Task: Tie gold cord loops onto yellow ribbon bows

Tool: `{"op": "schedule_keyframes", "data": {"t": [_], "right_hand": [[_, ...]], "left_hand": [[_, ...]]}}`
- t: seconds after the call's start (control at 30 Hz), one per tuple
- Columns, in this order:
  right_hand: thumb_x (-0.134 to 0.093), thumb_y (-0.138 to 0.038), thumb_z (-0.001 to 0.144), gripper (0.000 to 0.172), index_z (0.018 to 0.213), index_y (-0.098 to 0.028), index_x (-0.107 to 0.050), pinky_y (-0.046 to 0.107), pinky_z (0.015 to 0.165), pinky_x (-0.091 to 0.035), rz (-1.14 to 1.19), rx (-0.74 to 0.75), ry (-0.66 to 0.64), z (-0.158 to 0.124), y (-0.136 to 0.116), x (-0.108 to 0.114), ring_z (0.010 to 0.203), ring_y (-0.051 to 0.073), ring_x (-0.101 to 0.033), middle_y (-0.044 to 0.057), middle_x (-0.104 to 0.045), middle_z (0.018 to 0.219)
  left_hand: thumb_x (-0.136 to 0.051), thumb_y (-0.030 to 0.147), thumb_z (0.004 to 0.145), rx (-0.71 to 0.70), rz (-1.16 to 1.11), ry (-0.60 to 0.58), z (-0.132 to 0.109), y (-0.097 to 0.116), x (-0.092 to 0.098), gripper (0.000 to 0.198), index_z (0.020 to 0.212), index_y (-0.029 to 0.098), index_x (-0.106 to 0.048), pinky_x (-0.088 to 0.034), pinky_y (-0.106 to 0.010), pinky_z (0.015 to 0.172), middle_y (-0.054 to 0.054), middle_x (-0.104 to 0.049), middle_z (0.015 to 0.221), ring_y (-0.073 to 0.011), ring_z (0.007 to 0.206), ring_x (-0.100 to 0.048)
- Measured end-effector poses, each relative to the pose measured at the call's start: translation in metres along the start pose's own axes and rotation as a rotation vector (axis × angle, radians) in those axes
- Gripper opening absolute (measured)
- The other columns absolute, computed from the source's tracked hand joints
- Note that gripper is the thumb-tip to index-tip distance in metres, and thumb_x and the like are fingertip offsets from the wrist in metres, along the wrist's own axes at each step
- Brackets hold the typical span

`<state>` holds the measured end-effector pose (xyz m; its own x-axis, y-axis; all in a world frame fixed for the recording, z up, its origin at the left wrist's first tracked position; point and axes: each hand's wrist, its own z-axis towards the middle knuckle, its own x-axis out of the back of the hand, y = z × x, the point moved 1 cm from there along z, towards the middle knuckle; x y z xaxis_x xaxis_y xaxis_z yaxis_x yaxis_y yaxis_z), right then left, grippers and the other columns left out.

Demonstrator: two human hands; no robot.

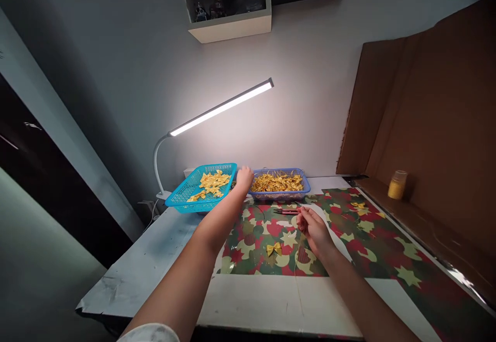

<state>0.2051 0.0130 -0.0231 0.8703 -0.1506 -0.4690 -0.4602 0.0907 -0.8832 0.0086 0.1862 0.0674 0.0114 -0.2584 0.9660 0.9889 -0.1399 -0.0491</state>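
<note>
My left hand reaches out to the gap between a turquoise basket and a purple-blue basket; its fingertips point away and are hidden. Yellow ribbon bows lie in the turquoise basket, and a heap of shiny gold twist-like strips fills the other. My right hand is pinched closed over the camouflage mat, with a thin pale cord trailing down from it. Close to its fingertips lies a slim red-handled tool with a dark tip. A single yellow bow rests on the mat.
A lit desk lamp arches over the baskets. The camouflage mat covers part of the white table. To the right, a jar of yellow contents stands by a tall cardboard panel. More bows lie on the mat.
</note>
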Motion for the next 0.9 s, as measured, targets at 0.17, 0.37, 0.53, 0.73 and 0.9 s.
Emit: {"op": "schedule_keyframes", "data": {"t": [0.17, 0.37, 0.53, 0.73, 0.9], "right_hand": [[-0.081, -0.053, 0.054, 0.044, 0.062, -0.020, -0.054, 0.023, 0.045, -0.031, 0.034, -0.034, 0.000, -0.001, -0.003, 0.001, 0.047, 0.008, -0.040, -0.004, -0.051, 0.051], [-0.080, -0.044, 0.053, 0.036, 0.060, -0.020, -0.054, 0.024, 0.045, -0.032, 0.054, -0.052, 0.000, 0.001, -0.001, 0.001, 0.047, 0.008, -0.040, -0.004, -0.049, 0.051], [-0.078, -0.044, 0.053, 0.035, 0.060, -0.021, -0.053, 0.024, 0.043, -0.030, 0.044, -0.041, 0.025, 0.004, 0.003, 0.006, 0.045, 0.008, -0.039, -0.004, -0.049, 0.051], [-0.079, -0.044, 0.052, 0.036, 0.060, -0.020, -0.053, 0.023, 0.043, -0.028, 0.027, -0.049, 0.023, 0.006, 0.006, 0.008, 0.045, 0.008, -0.039, -0.004, -0.050, 0.051], [-0.079, -0.046, 0.052, 0.038, 0.060, -0.020, -0.053, 0.023, 0.043, -0.028, 0.025, -0.047, 0.028, 0.005, 0.003, 0.009, 0.046, 0.007, -0.038, -0.005, -0.049, 0.052]], "left_hand": [[-0.056, 0.032, 0.087, 0.288, 0.016, 0.023, -0.022, -0.030, 0.019, 0.033, 0.106, 0.007, -0.065, -0.043, -0.058, 0.082, -0.032, -0.057, 0.117, -0.0467, 0.118, -0.049], [-0.070, 0.025, 0.072, 0.324, -0.080, -0.036, -0.064, -0.073, 0.044, 0.015, 0.077, 0.011, -0.069, -0.050, -0.046, 0.074, -0.025, -0.068, 0.087, -0.0398, 0.092, -0.067], [-0.059, 0.020, 0.077, 0.234, -0.193, 0.142, -0.083, -0.086, 0.070, 0.009, 0.081, 0.016, -0.066, -0.049, -0.041, 0.079, -0.020, -0.069, 0.095, -0.0361, 0.096, -0.065], [-0.055, 0.025, 0.082, 0.140, -0.467, 0.320, -0.081, -0.091, 0.080, 0.010, 0.077, 0.020, -0.062, -0.048, -0.032, 0.075, -0.007, -0.069, 0.078, -0.0239, 0.078, -0.067], [-0.056, 0.026, 0.078, 0.237, -0.811, 0.453, -0.074, -0.101, 0.068, 0.008, 0.075, 0.019, -0.060, -0.046, -0.027, 0.058, -0.003, -0.065, 0.069, -0.0176, 0.061, -0.061]]}}
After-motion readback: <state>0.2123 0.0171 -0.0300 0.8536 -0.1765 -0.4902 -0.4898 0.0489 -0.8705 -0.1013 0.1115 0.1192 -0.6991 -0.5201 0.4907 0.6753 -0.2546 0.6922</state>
